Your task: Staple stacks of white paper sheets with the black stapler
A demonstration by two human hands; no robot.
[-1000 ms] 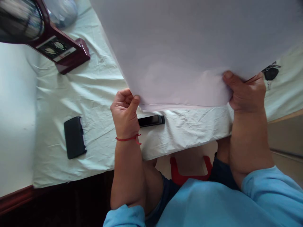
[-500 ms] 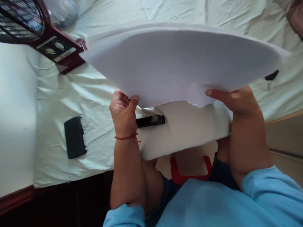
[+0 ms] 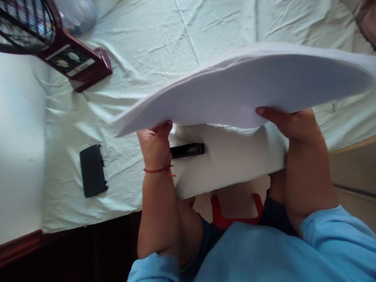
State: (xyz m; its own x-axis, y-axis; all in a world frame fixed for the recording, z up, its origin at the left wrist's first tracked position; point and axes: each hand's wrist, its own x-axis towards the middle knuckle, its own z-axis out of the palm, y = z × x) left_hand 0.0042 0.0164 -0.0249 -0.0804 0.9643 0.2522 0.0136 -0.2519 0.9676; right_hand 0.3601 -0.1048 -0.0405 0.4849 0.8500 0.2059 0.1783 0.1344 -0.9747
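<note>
Several white paper sheets (image 3: 229, 86) are held up in a bent stack over the cloth-covered table. My left hand (image 3: 155, 143), with a red string at the wrist, pinches their near edge at the left, thumb on top. Further right, my right hand (image 3: 289, 121) grips the same edge, its thumb lying on the upper face and its other fingers hidden beneath. Partly behind my left wrist, a long black object (image 3: 188, 150) rests on the table.
A black case (image 3: 93, 170) lies at the left on the pale green cloth (image 3: 123, 160). An electric racket (image 3: 78, 60) and a clear plastic bag (image 3: 78, 15) are at the upper left. A red stool (image 3: 223, 221) stands below the table edge.
The sheets have tilted and shifted: their left end has come down toward me and their right end reaches further right, covering the small black item there. Both hands still hold them, nearly in place.
</note>
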